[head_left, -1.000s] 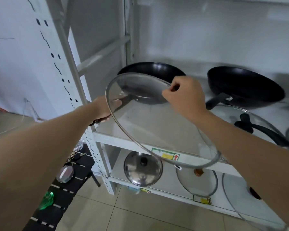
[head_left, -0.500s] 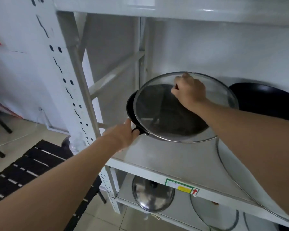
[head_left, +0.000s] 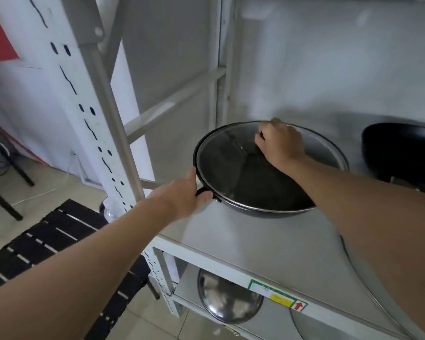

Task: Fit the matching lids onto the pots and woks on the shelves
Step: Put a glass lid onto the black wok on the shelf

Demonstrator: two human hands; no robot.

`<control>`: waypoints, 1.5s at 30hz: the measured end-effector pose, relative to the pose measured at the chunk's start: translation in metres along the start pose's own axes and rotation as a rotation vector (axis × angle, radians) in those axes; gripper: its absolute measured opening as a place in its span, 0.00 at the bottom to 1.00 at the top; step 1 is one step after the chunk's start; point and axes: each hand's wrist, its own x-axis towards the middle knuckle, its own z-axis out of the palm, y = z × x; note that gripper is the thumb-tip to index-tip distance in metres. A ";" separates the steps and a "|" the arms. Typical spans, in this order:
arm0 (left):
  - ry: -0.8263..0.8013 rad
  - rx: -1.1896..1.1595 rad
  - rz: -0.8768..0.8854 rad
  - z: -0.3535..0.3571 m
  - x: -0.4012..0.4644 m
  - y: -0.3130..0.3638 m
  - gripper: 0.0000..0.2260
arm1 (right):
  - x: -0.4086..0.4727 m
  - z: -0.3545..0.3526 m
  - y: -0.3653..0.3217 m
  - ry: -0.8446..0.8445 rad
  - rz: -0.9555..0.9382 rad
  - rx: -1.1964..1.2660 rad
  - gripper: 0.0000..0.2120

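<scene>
A black wok (head_left: 250, 207) stands at the left end of the white middle shelf (head_left: 255, 244). A large glass lid (head_left: 221, 155) with a steel rim lies over it, reaching past the wok's rim on the right. My right hand (head_left: 279, 143) grips the lid's knob, which the fingers hide. My left hand (head_left: 184, 195) holds the wok's black handle at its front left. A second black wok (head_left: 400, 148) sits uncovered further right on the same shelf.
Another glass lid's rim (head_left: 361, 273) shows under my right forearm. On the lower shelf lie a steel lid (head_left: 228, 303) and part of a glass lid (head_left: 304, 327). A perforated white shelf post (head_left: 93, 128) stands left, with a black slatted bench (head_left: 47, 244) on the tiled floor.
My right hand carried the glass lid from in front of the shelf back over the left wok and lowered it onto the rim. My left hand stayed on the wok's handle.
</scene>
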 end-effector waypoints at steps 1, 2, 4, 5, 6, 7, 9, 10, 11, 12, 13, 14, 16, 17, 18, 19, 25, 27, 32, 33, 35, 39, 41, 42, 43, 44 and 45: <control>0.000 0.000 0.017 -0.001 -0.002 0.000 0.31 | 0.000 0.001 -0.001 0.012 0.000 -0.002 0.12; -0.002 0.005 0.026 -0.001 -0.003 0.001 0.32 | 0.000 0.002 -0.001 0.022 0.000 -0.003 0.12; 0.002 0.007 0.018 -0.002 -0.004 0.003 0.32 | 0.000 0.003 -0.002 0.044 0.001 -0.003 0.12; 0.002 0.004 0.009 -0.003 -0.003 0.003 0.32 | 0.001 0.003 -0.001 0.054 0.004 -0.005 0.12; 0.000 0.002 0.002 -0.003 -0.002 0.004 0.33 | 0.001 0.004 -0.001 0.057 0.007 -0.008 0.12; -0.003 0.001 -0.005 -0.003 -0.002 0.004 0.34 | 0.000 0.004 -0.002 0.058 0.005 -0.009 0.13; -0.004 -0.002 -0.010 -0.003 -0.003 0.004 0.36 | -0.001 0.005 -0.003 0.059 0.004 0.003 0.13; -0.003 -0.007 -0.008 -0.002 -0.003 0.004 0.36 | -0.001 0.005 -0.003 0.059 0.010 0.020 0.12; -0.003 -0.017 -0.006 -0.002 -0.004 0.004 0.36 | -0.001 0.004 -0.004 0.059 0.017 0.039 0.12; -0.002 -0.029 -0.008 -0.002 -0.004 0.003 0.35 | -0.001 0.004 -0.004 0.057 0.024 0.056 0.12; 0.005 -0.031 -0.012 -0.002 -0.005 0.004 0.35 | -0.001 0.003 -0.004 0.058 0.024 0.064 0.12; 0.010 -0.024 -0.017 -0.002 -0.006 0.005 0.34 | -0.001 0.003 -0.004 0.054 0.021 0.061 0.11; 0.006 0.000 -0.027 -0.003 -0.007 0.006 0.33 | -0.001 0.003 -0.003 0.033 0.013 0.033 0.11; 0.002 0.010 -0.031 -0.003 -0.007 0.007 0.33 | -0.001 0.004 -0.003 0.020 0.004 0.016 0.11; 0.001 0.016 -0.034 -0.003 -0.007 0.009 0.33 | -0.001 0.004 -0.001 0.012 -0.006 -0.007 0.12; 0.000 0.024 -0.036 -0.004 -0.007 0.011 0.33 | -0.001 0.003 0.002 0.010 -0.011 -0.029 0.12; -0.030 -0.016 -0.051 -0.003 -0.006 0.012 0.34 | -0.001 0.003 -0.005 0.000 0.032 0.018 0.12; -0.015 -0.038 -0.048 -0.001 -0.006 0.011 0.37 | -0.002 0.002 -0.010 -0.003 0.061 0.066 0.12; -0.028 -0.047 -0.038 -0.004 -0.005 0.009 0.42 | -0.003 0.001 -0.012 0.004 0.041 0.087 0.13; -0.032 -0.050 -0.035 -0.005 -0.005 0.010 0.41 | -0.002 0.001 -0.011 -0.006 0.032 0.079 0.14; -0.037 -0.038 -0.037 -0.006 -0.006 0.012 0.38 | -0.002 -0.001 -0.008 -0.024 0.031 0.044 0.15; -0.028 -0.021 -0.047 -0.005 -0.006 0.012 0.34 | -0.003 -0.001 -0.009 -0.033 0.046 0.040 0.15; -0.032 -0.023 -0.034 -0.006 -0.005 0.011 0.33 | -0.004 -0.001 -0.011 -0.044 0.054 0.043 0.15; -0.036 -0.025 -0.029 -0.006 -0.006 0.011 0.33 | -0.005 -0.001 -0.012 -0.048 0.066 0.045 0.15; -0.039 -0.026 -0.028 -0.007 -0.005 0.011 0.33 | -0.005 -0.002 -0.011 -0.054 0.080 0.050 0.15; -0.041 -0.023 -0.030 -0.007 -0.006 0.012 0.33 | -0.006 -0.002 -0.011 -0.059 0.087 0.056 0.15; -0.038 -0.014 -0.033 -0.008 -0.006 0.012 0.32 | -0.006 -0.002 -0.010 -0.060 0.085 0.058 0.15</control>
